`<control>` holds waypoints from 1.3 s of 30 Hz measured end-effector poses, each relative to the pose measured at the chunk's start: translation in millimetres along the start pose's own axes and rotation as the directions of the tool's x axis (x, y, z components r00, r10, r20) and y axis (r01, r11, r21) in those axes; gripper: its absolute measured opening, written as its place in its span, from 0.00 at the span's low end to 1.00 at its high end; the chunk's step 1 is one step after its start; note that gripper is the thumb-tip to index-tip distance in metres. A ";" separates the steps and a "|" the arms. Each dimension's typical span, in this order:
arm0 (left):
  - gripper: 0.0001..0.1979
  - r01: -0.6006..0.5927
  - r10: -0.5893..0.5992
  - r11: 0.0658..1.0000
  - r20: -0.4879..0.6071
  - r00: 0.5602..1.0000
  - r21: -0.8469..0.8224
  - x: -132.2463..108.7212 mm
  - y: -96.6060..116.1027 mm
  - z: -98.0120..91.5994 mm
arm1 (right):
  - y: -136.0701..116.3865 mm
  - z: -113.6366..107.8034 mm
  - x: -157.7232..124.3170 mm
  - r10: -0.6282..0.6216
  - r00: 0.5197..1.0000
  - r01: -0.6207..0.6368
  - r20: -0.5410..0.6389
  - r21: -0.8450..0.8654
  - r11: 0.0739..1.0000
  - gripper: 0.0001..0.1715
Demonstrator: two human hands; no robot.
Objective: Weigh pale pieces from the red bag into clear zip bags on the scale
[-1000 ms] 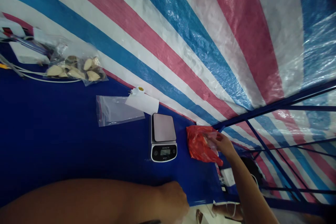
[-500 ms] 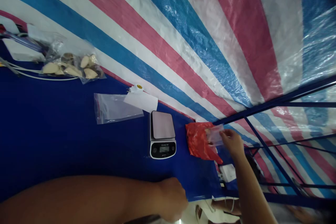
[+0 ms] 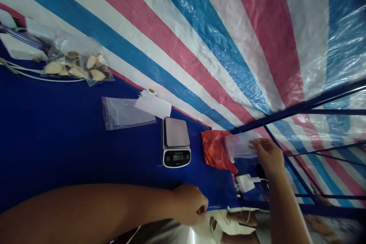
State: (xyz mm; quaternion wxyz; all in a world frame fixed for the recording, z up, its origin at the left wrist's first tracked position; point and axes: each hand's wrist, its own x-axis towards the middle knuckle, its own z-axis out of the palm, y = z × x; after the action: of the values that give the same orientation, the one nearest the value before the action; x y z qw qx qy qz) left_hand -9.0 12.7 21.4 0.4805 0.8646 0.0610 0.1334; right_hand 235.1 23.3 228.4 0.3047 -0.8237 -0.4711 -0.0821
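On the right, my right hand (image 3: 268, 154) pinches the edge of a clear plastic bag (image 3: 241, 145). The bag's near end lies against a crumpled red plastic bag (image 3: 215, 148) at the table's right end. My left hand (image 3: 190, 204) is curled into a fist at the table's front edge, with nothing seen in it. Between the hands and the back wall stands a small kitchen scale (image 3: 177, 133), its pan bare and its display too blurred to read. Left of the scale lies another flat clear zip bag (image 3: 122, 114), partly under a white paper (image 3: 154, 106).
Clear bags of pale sliced pieces (image 3: 77, 68) lie at the back left, beside cables and a white box (image 3: 23, 47). A white plug adapter (image 3: 148, 92) rests by the wall. A white charger (image 3: 246, 183) sits at the right. Another person's legs (image 3: 240, 219) show below.
My right hand has moved right and drawn the clear bag out of the red bag, so more of it shows. My left fist has stayed near the table edge.
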 end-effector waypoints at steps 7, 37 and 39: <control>0.41 0.039 -0.247 0.279 -0.032 0.969 -0.960 9.2 11.0 -34.2 | -25.3 -25.9 -109.0 0.176 0.984 -0.171 -0.004 0.206 0.963 0.27; 0.21 0.204 -0.252 0.964 -0.337 0.907 -0.172 14.1 -18.4 -32.6 | -11.2 144.5 -248.0 -0.128 0.960 0.121 0.248 0.041 0.992 0.38; 0.22 0.231 -0.263 0.964 -0.320 0.910 -0.135 14.7 -18.2 -33.9 | 0.5 152.8 -252.2 -0.106 0.960 0.112 0.258 -0.009 0.994 0.38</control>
State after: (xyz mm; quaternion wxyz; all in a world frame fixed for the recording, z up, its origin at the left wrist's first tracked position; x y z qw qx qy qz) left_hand -4.2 53.4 25.6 0.5161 0.7912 0.2441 0.2191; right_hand 75.5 -71.5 -0.6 0.2263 -0.8037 -0.5503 0.0030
